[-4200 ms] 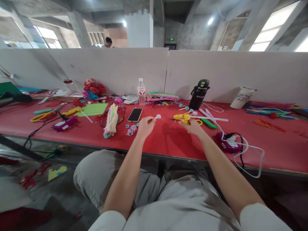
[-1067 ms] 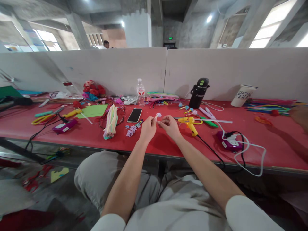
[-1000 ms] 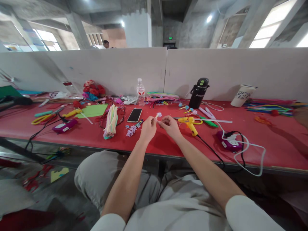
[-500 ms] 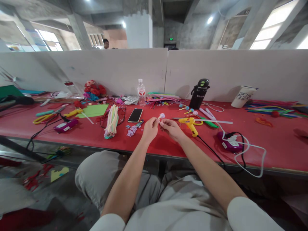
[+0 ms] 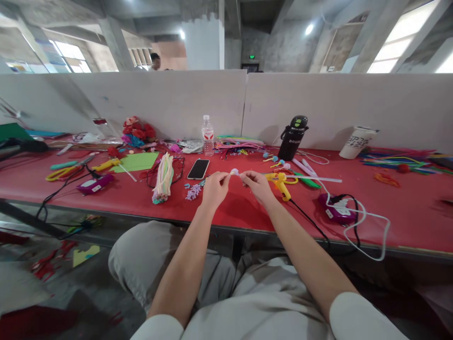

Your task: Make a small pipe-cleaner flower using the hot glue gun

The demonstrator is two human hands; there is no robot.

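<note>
Between my hands, above the red table [image 5: 240,212], is a small pale purple fluffy flower-like piece [image 5: 234,172]. My left hand [image 5: 216,186] is closed in a pinch on it from the left. My right hand [image 5: 255,185] is closed too, its fingertips just right of the piece; what they grip is too small to make out. Small purple pieces [image 5: 193,191] lie in a pile left of my left hand, below a phone [image 5: 198,169]. A yellow glue gun [image 5: 281,185] rests right of my right hand.
A bundle of pale fuzzy stems [image 5: 163,177] lies at the left. Behind stand a water bottle [image 5: 208,137], a black flask [image 5: 293,138] and a white cup [image 5: 356,142]. Purple power blocks [image 5: 338,210] with trailing cables sit near the front edge.
My hands have moved apart a little, the left one to the left. The purple piece has shifted slightly left and shows more clearly between them.
</note>
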